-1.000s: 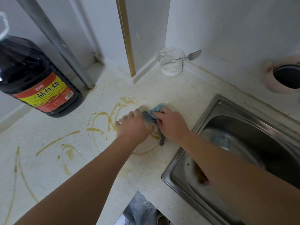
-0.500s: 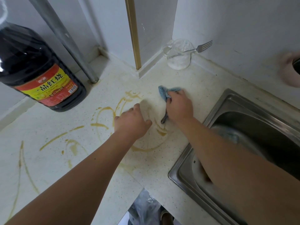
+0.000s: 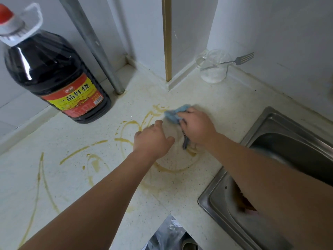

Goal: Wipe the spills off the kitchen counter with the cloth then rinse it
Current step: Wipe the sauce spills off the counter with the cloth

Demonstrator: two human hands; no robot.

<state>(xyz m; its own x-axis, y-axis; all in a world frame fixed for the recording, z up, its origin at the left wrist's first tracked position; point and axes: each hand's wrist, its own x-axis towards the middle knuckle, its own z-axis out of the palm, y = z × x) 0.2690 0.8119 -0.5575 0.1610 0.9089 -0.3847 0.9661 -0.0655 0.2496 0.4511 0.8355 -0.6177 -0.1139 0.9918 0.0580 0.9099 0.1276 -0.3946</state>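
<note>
Cloth (image 3: 173, 114), blue, lay bunched on the speckled counter (image 3: 225, 109) at frame centre, gripped under the curled fingers of the right hand (image 3: 197, 127). Left hand (image 3: 153, 139) rested just beside it, lower left, fingers loosely bent and holding nothing. Yellow-brown spills (image 3: 93, 159) streaked the counter toward the lower left. Steel sink (image 3: 252, 230) occupied the lower right; a dark sauce bottle (image 3: 54, 78) stood upper left.
</note>
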